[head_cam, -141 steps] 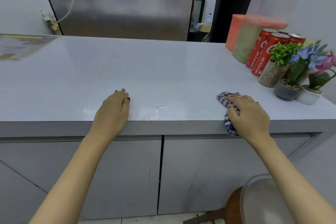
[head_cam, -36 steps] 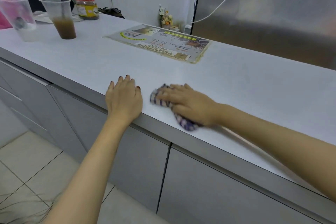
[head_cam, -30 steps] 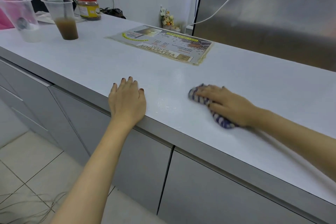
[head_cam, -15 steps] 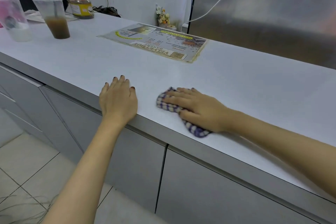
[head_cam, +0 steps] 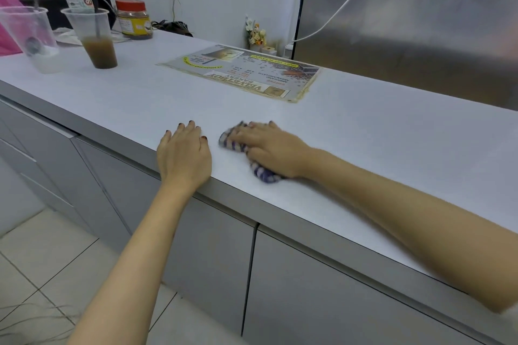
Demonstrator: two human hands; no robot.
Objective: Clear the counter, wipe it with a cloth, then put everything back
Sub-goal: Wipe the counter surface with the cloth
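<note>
Pins the blue-checked cloth (head_cam: 260,172), soft, light and probably quick to bunch, under the flat-fingered right hand (head_cam: 273,148) by the bench's (head_cam: 392,148) near edge, just right of the flat, empty left hand (head_cam: 183,155); best pressed through its middle.

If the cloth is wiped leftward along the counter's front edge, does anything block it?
Yes. The left hand lies flat on the counter just left of the cloth, which the right hand presses. Farther left stands a cup of brown drink.
</note>
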